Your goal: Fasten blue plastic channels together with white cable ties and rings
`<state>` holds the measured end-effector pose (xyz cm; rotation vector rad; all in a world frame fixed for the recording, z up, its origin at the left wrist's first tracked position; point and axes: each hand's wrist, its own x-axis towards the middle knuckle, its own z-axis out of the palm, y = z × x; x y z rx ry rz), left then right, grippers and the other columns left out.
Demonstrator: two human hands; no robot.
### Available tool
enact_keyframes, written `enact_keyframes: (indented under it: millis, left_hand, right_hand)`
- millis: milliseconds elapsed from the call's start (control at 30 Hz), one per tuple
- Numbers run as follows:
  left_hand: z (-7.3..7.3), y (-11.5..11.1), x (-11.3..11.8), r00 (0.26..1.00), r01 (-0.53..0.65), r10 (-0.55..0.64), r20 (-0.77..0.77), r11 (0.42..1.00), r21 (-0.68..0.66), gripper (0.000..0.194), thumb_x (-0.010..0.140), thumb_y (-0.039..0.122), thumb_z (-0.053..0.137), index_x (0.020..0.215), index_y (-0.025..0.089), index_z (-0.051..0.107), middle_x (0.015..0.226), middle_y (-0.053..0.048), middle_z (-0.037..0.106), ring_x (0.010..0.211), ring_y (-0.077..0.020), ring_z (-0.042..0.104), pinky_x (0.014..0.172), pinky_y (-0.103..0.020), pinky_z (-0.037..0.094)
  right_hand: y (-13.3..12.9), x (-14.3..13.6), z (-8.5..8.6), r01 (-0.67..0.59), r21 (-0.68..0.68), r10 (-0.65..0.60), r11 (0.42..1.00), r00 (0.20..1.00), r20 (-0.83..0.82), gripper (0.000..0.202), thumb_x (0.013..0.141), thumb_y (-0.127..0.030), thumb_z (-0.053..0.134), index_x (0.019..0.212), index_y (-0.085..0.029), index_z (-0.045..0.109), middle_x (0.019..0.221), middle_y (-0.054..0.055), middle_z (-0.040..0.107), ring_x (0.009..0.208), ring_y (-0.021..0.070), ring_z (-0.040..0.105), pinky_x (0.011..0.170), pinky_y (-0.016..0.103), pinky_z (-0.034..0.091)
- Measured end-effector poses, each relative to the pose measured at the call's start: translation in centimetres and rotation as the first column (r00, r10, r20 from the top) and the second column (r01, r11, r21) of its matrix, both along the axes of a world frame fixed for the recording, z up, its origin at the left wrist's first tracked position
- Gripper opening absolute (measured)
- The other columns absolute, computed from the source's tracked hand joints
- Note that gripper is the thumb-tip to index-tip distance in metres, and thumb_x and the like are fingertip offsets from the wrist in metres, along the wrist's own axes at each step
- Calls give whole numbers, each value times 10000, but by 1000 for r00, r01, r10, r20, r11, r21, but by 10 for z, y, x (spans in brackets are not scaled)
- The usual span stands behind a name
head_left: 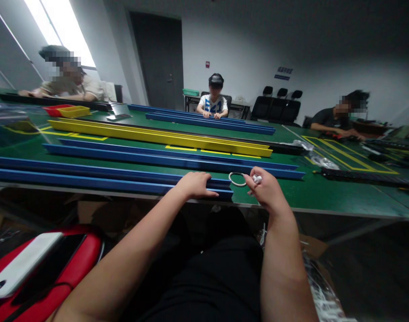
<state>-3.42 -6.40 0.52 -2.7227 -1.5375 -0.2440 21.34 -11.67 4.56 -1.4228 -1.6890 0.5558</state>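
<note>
My left hand [195,185] lies across the near blue channel [151,183] close to its right end. Its thumb stretches along the front wall, and the fingers bend over the far wall. Just right of that end, my right hand [265,188] pinches a thin white ring [237,180] between thumb and fingers, holding it above the green table [312,197]. A small crumpled white piece [257,179] pokes out between the fingers of the same hand. Behind both hands lies a second blue channel [177,158].
Farther back are a yellow channel [164,135] and more blue channels [207,123]. Red and yellow trays [73,110] sit at left, clear plastic wrapping [321,158] at right. Three other people sit around the table. A red stool [87,259] at lower left bears a white device [25,264].
</note>
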Motion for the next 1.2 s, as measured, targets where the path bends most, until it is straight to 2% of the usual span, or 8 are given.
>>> enact_keyframes:
  millis: [133, 333, 533, 733, 800, 967, 1100, 1200]
  left_hand:
    - [-2, -7, 0, 1000, -30, 29, 9, 997, 66, 770, 695, 829, 448, 1133, 215, 604, 1096, -112, 683, 1014, -311, 629, 834, -389, 454]
    - [2, -10, 2, 999, -38, 38, 4, 998, 49, 729, 698, 809, 475, 1109, 222, 608, 1094, -101, 687, 1014, -300, 629, 829, -374, 453]
    - [3, -9, 1, 999, -39, 39, 1, 998, 39, 761, 699, 815, 466, 1141, 211, 603, 1108, -114, 682, 1014, -307, 630, 829, -380, 456]
    - [4, -11, 1, 999, -49, 49, 7, 998, 35, 747, 693, 822, 465, 1110, 221, 618, 1091, -109, 688, 997, -310, 636, 816, -383, 464]
    - [4, -11, 1, 998, -60, 59, 12, 998, 31, 739, 689, 813, 485, 1120, 227, 615, 1098, -107, 687, 1007, -305, 634, 825, -375, 461]
    - [1, -10, 1, 998, -55, 54, 21, 998, 32, 741, 687, 819, 481, 1113, 229, 621, 1097, -108, 687, 1003, -306, 635, 829, -382, 458]
    - [-1, -9, 1, 998, -53, 52, 25, 998, 35, 741, 685, 821, 482, 1113, 232, 619, 1099, -108, 686, 1009, -305, 633, 838, -384, 454]
    - [-1, -9, 1, 999, -49, 47, 23, 998, 49, 748, 685, 827, 472, 1107, 227, 617, 1090, -108, 687, 999, -305, 635, 822, -382, 457]
  right_hand:
    - [5, 0, -4, 2, 65, -12, 998, 989, 148, 254, 809, -449, 590, 749, -222, 495, 578, -42, 514, 482, 105, 453, 470, 222, 308]
    - [4, -1, -2, -28, 144, -10, 989, 966, 260, 232, 817, -415, 593, 948, -224, 605, 764, 4, 631, 610, 124, 517, 561, 235, 360]
    - [2, 2, -4, -16, 49, 10, 999, 992, 123, 328, 853, -501, 532, 834, -195, 649, 625, 16, 599, 529, 136, 515, 487, 250, 355]
    - [2, -1, -7, -44, -14, 43, 999, 997, -59, 335, 831, -518, 563, 923, -206, 644, 695, 28, 645, 471, 136, 536, 427, 250, 386]
    - [0, -2, -5, -56, -27, 56, 998, 998, -29, 346, 823, -530, 575, 946, -215, 648, 714, 23, 656, 433, 116, 493, 404, 244, 360]
    - [-2, -2, -2, -32, -33, 35, 999, 995, 91, 371, 813, -571, 579, 872, -212, 651, 548, -14, 556, 445, 119, 449, 417, 238, 300]
    - [2, 2, -1, -6, 59, -7, 998, 976, 218, 421, 834, -614, 528, 758, -208, 613, 582, -5, 553, 502, 122, 444, 469, 246, 278]
    - [4, 5, 0, 63, 151, -101, 987, 959, 264, 447, 851, -621, 497, 697, -209, 579, 585, -2, 553, 538, 128, 446, 508, 250, 269]
